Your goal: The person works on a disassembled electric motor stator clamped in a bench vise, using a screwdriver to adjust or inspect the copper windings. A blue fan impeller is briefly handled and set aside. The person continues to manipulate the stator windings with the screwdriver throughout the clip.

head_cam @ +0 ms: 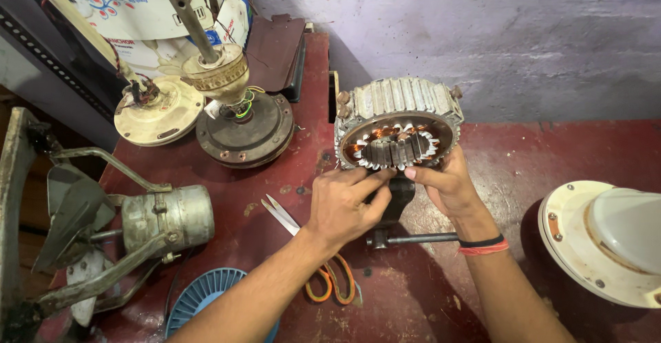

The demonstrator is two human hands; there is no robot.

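I am at a big dark red table [427, 302] with a grey wall behind it. On my far left lies an old fan [103, 240] on its side, with a round metal motor can, grey blades and a bent metal frame. On my far right sits a round cream fan cover [585, 247]. At the back of the table stand two more fan motors, a brown one [244, 133] with a long rod sticking up and coloured wires, and a cream one [155, 112] beside it.

In the middle stands the metal motor ring [399, 119], up on its edge. It is ribbed and grey outside, with copper wire and metal teeth inside. It seems to sit in a small black vise [398, 202] with a bar handle, but my hands hide most of it, so I cannot be sure.

My left hand [341, 205] has its fingers curled together, and the tips touch the bottom of the ring. My right hand [447, 185] grips the lower right edge of the ring, with the thumb pressed on the teeth. It wears red and black bands at the wrist.

A blue round grille [200, 295] lies near my left arm. Scissors [303, 247] with orange handles lie under that arm, blades apart
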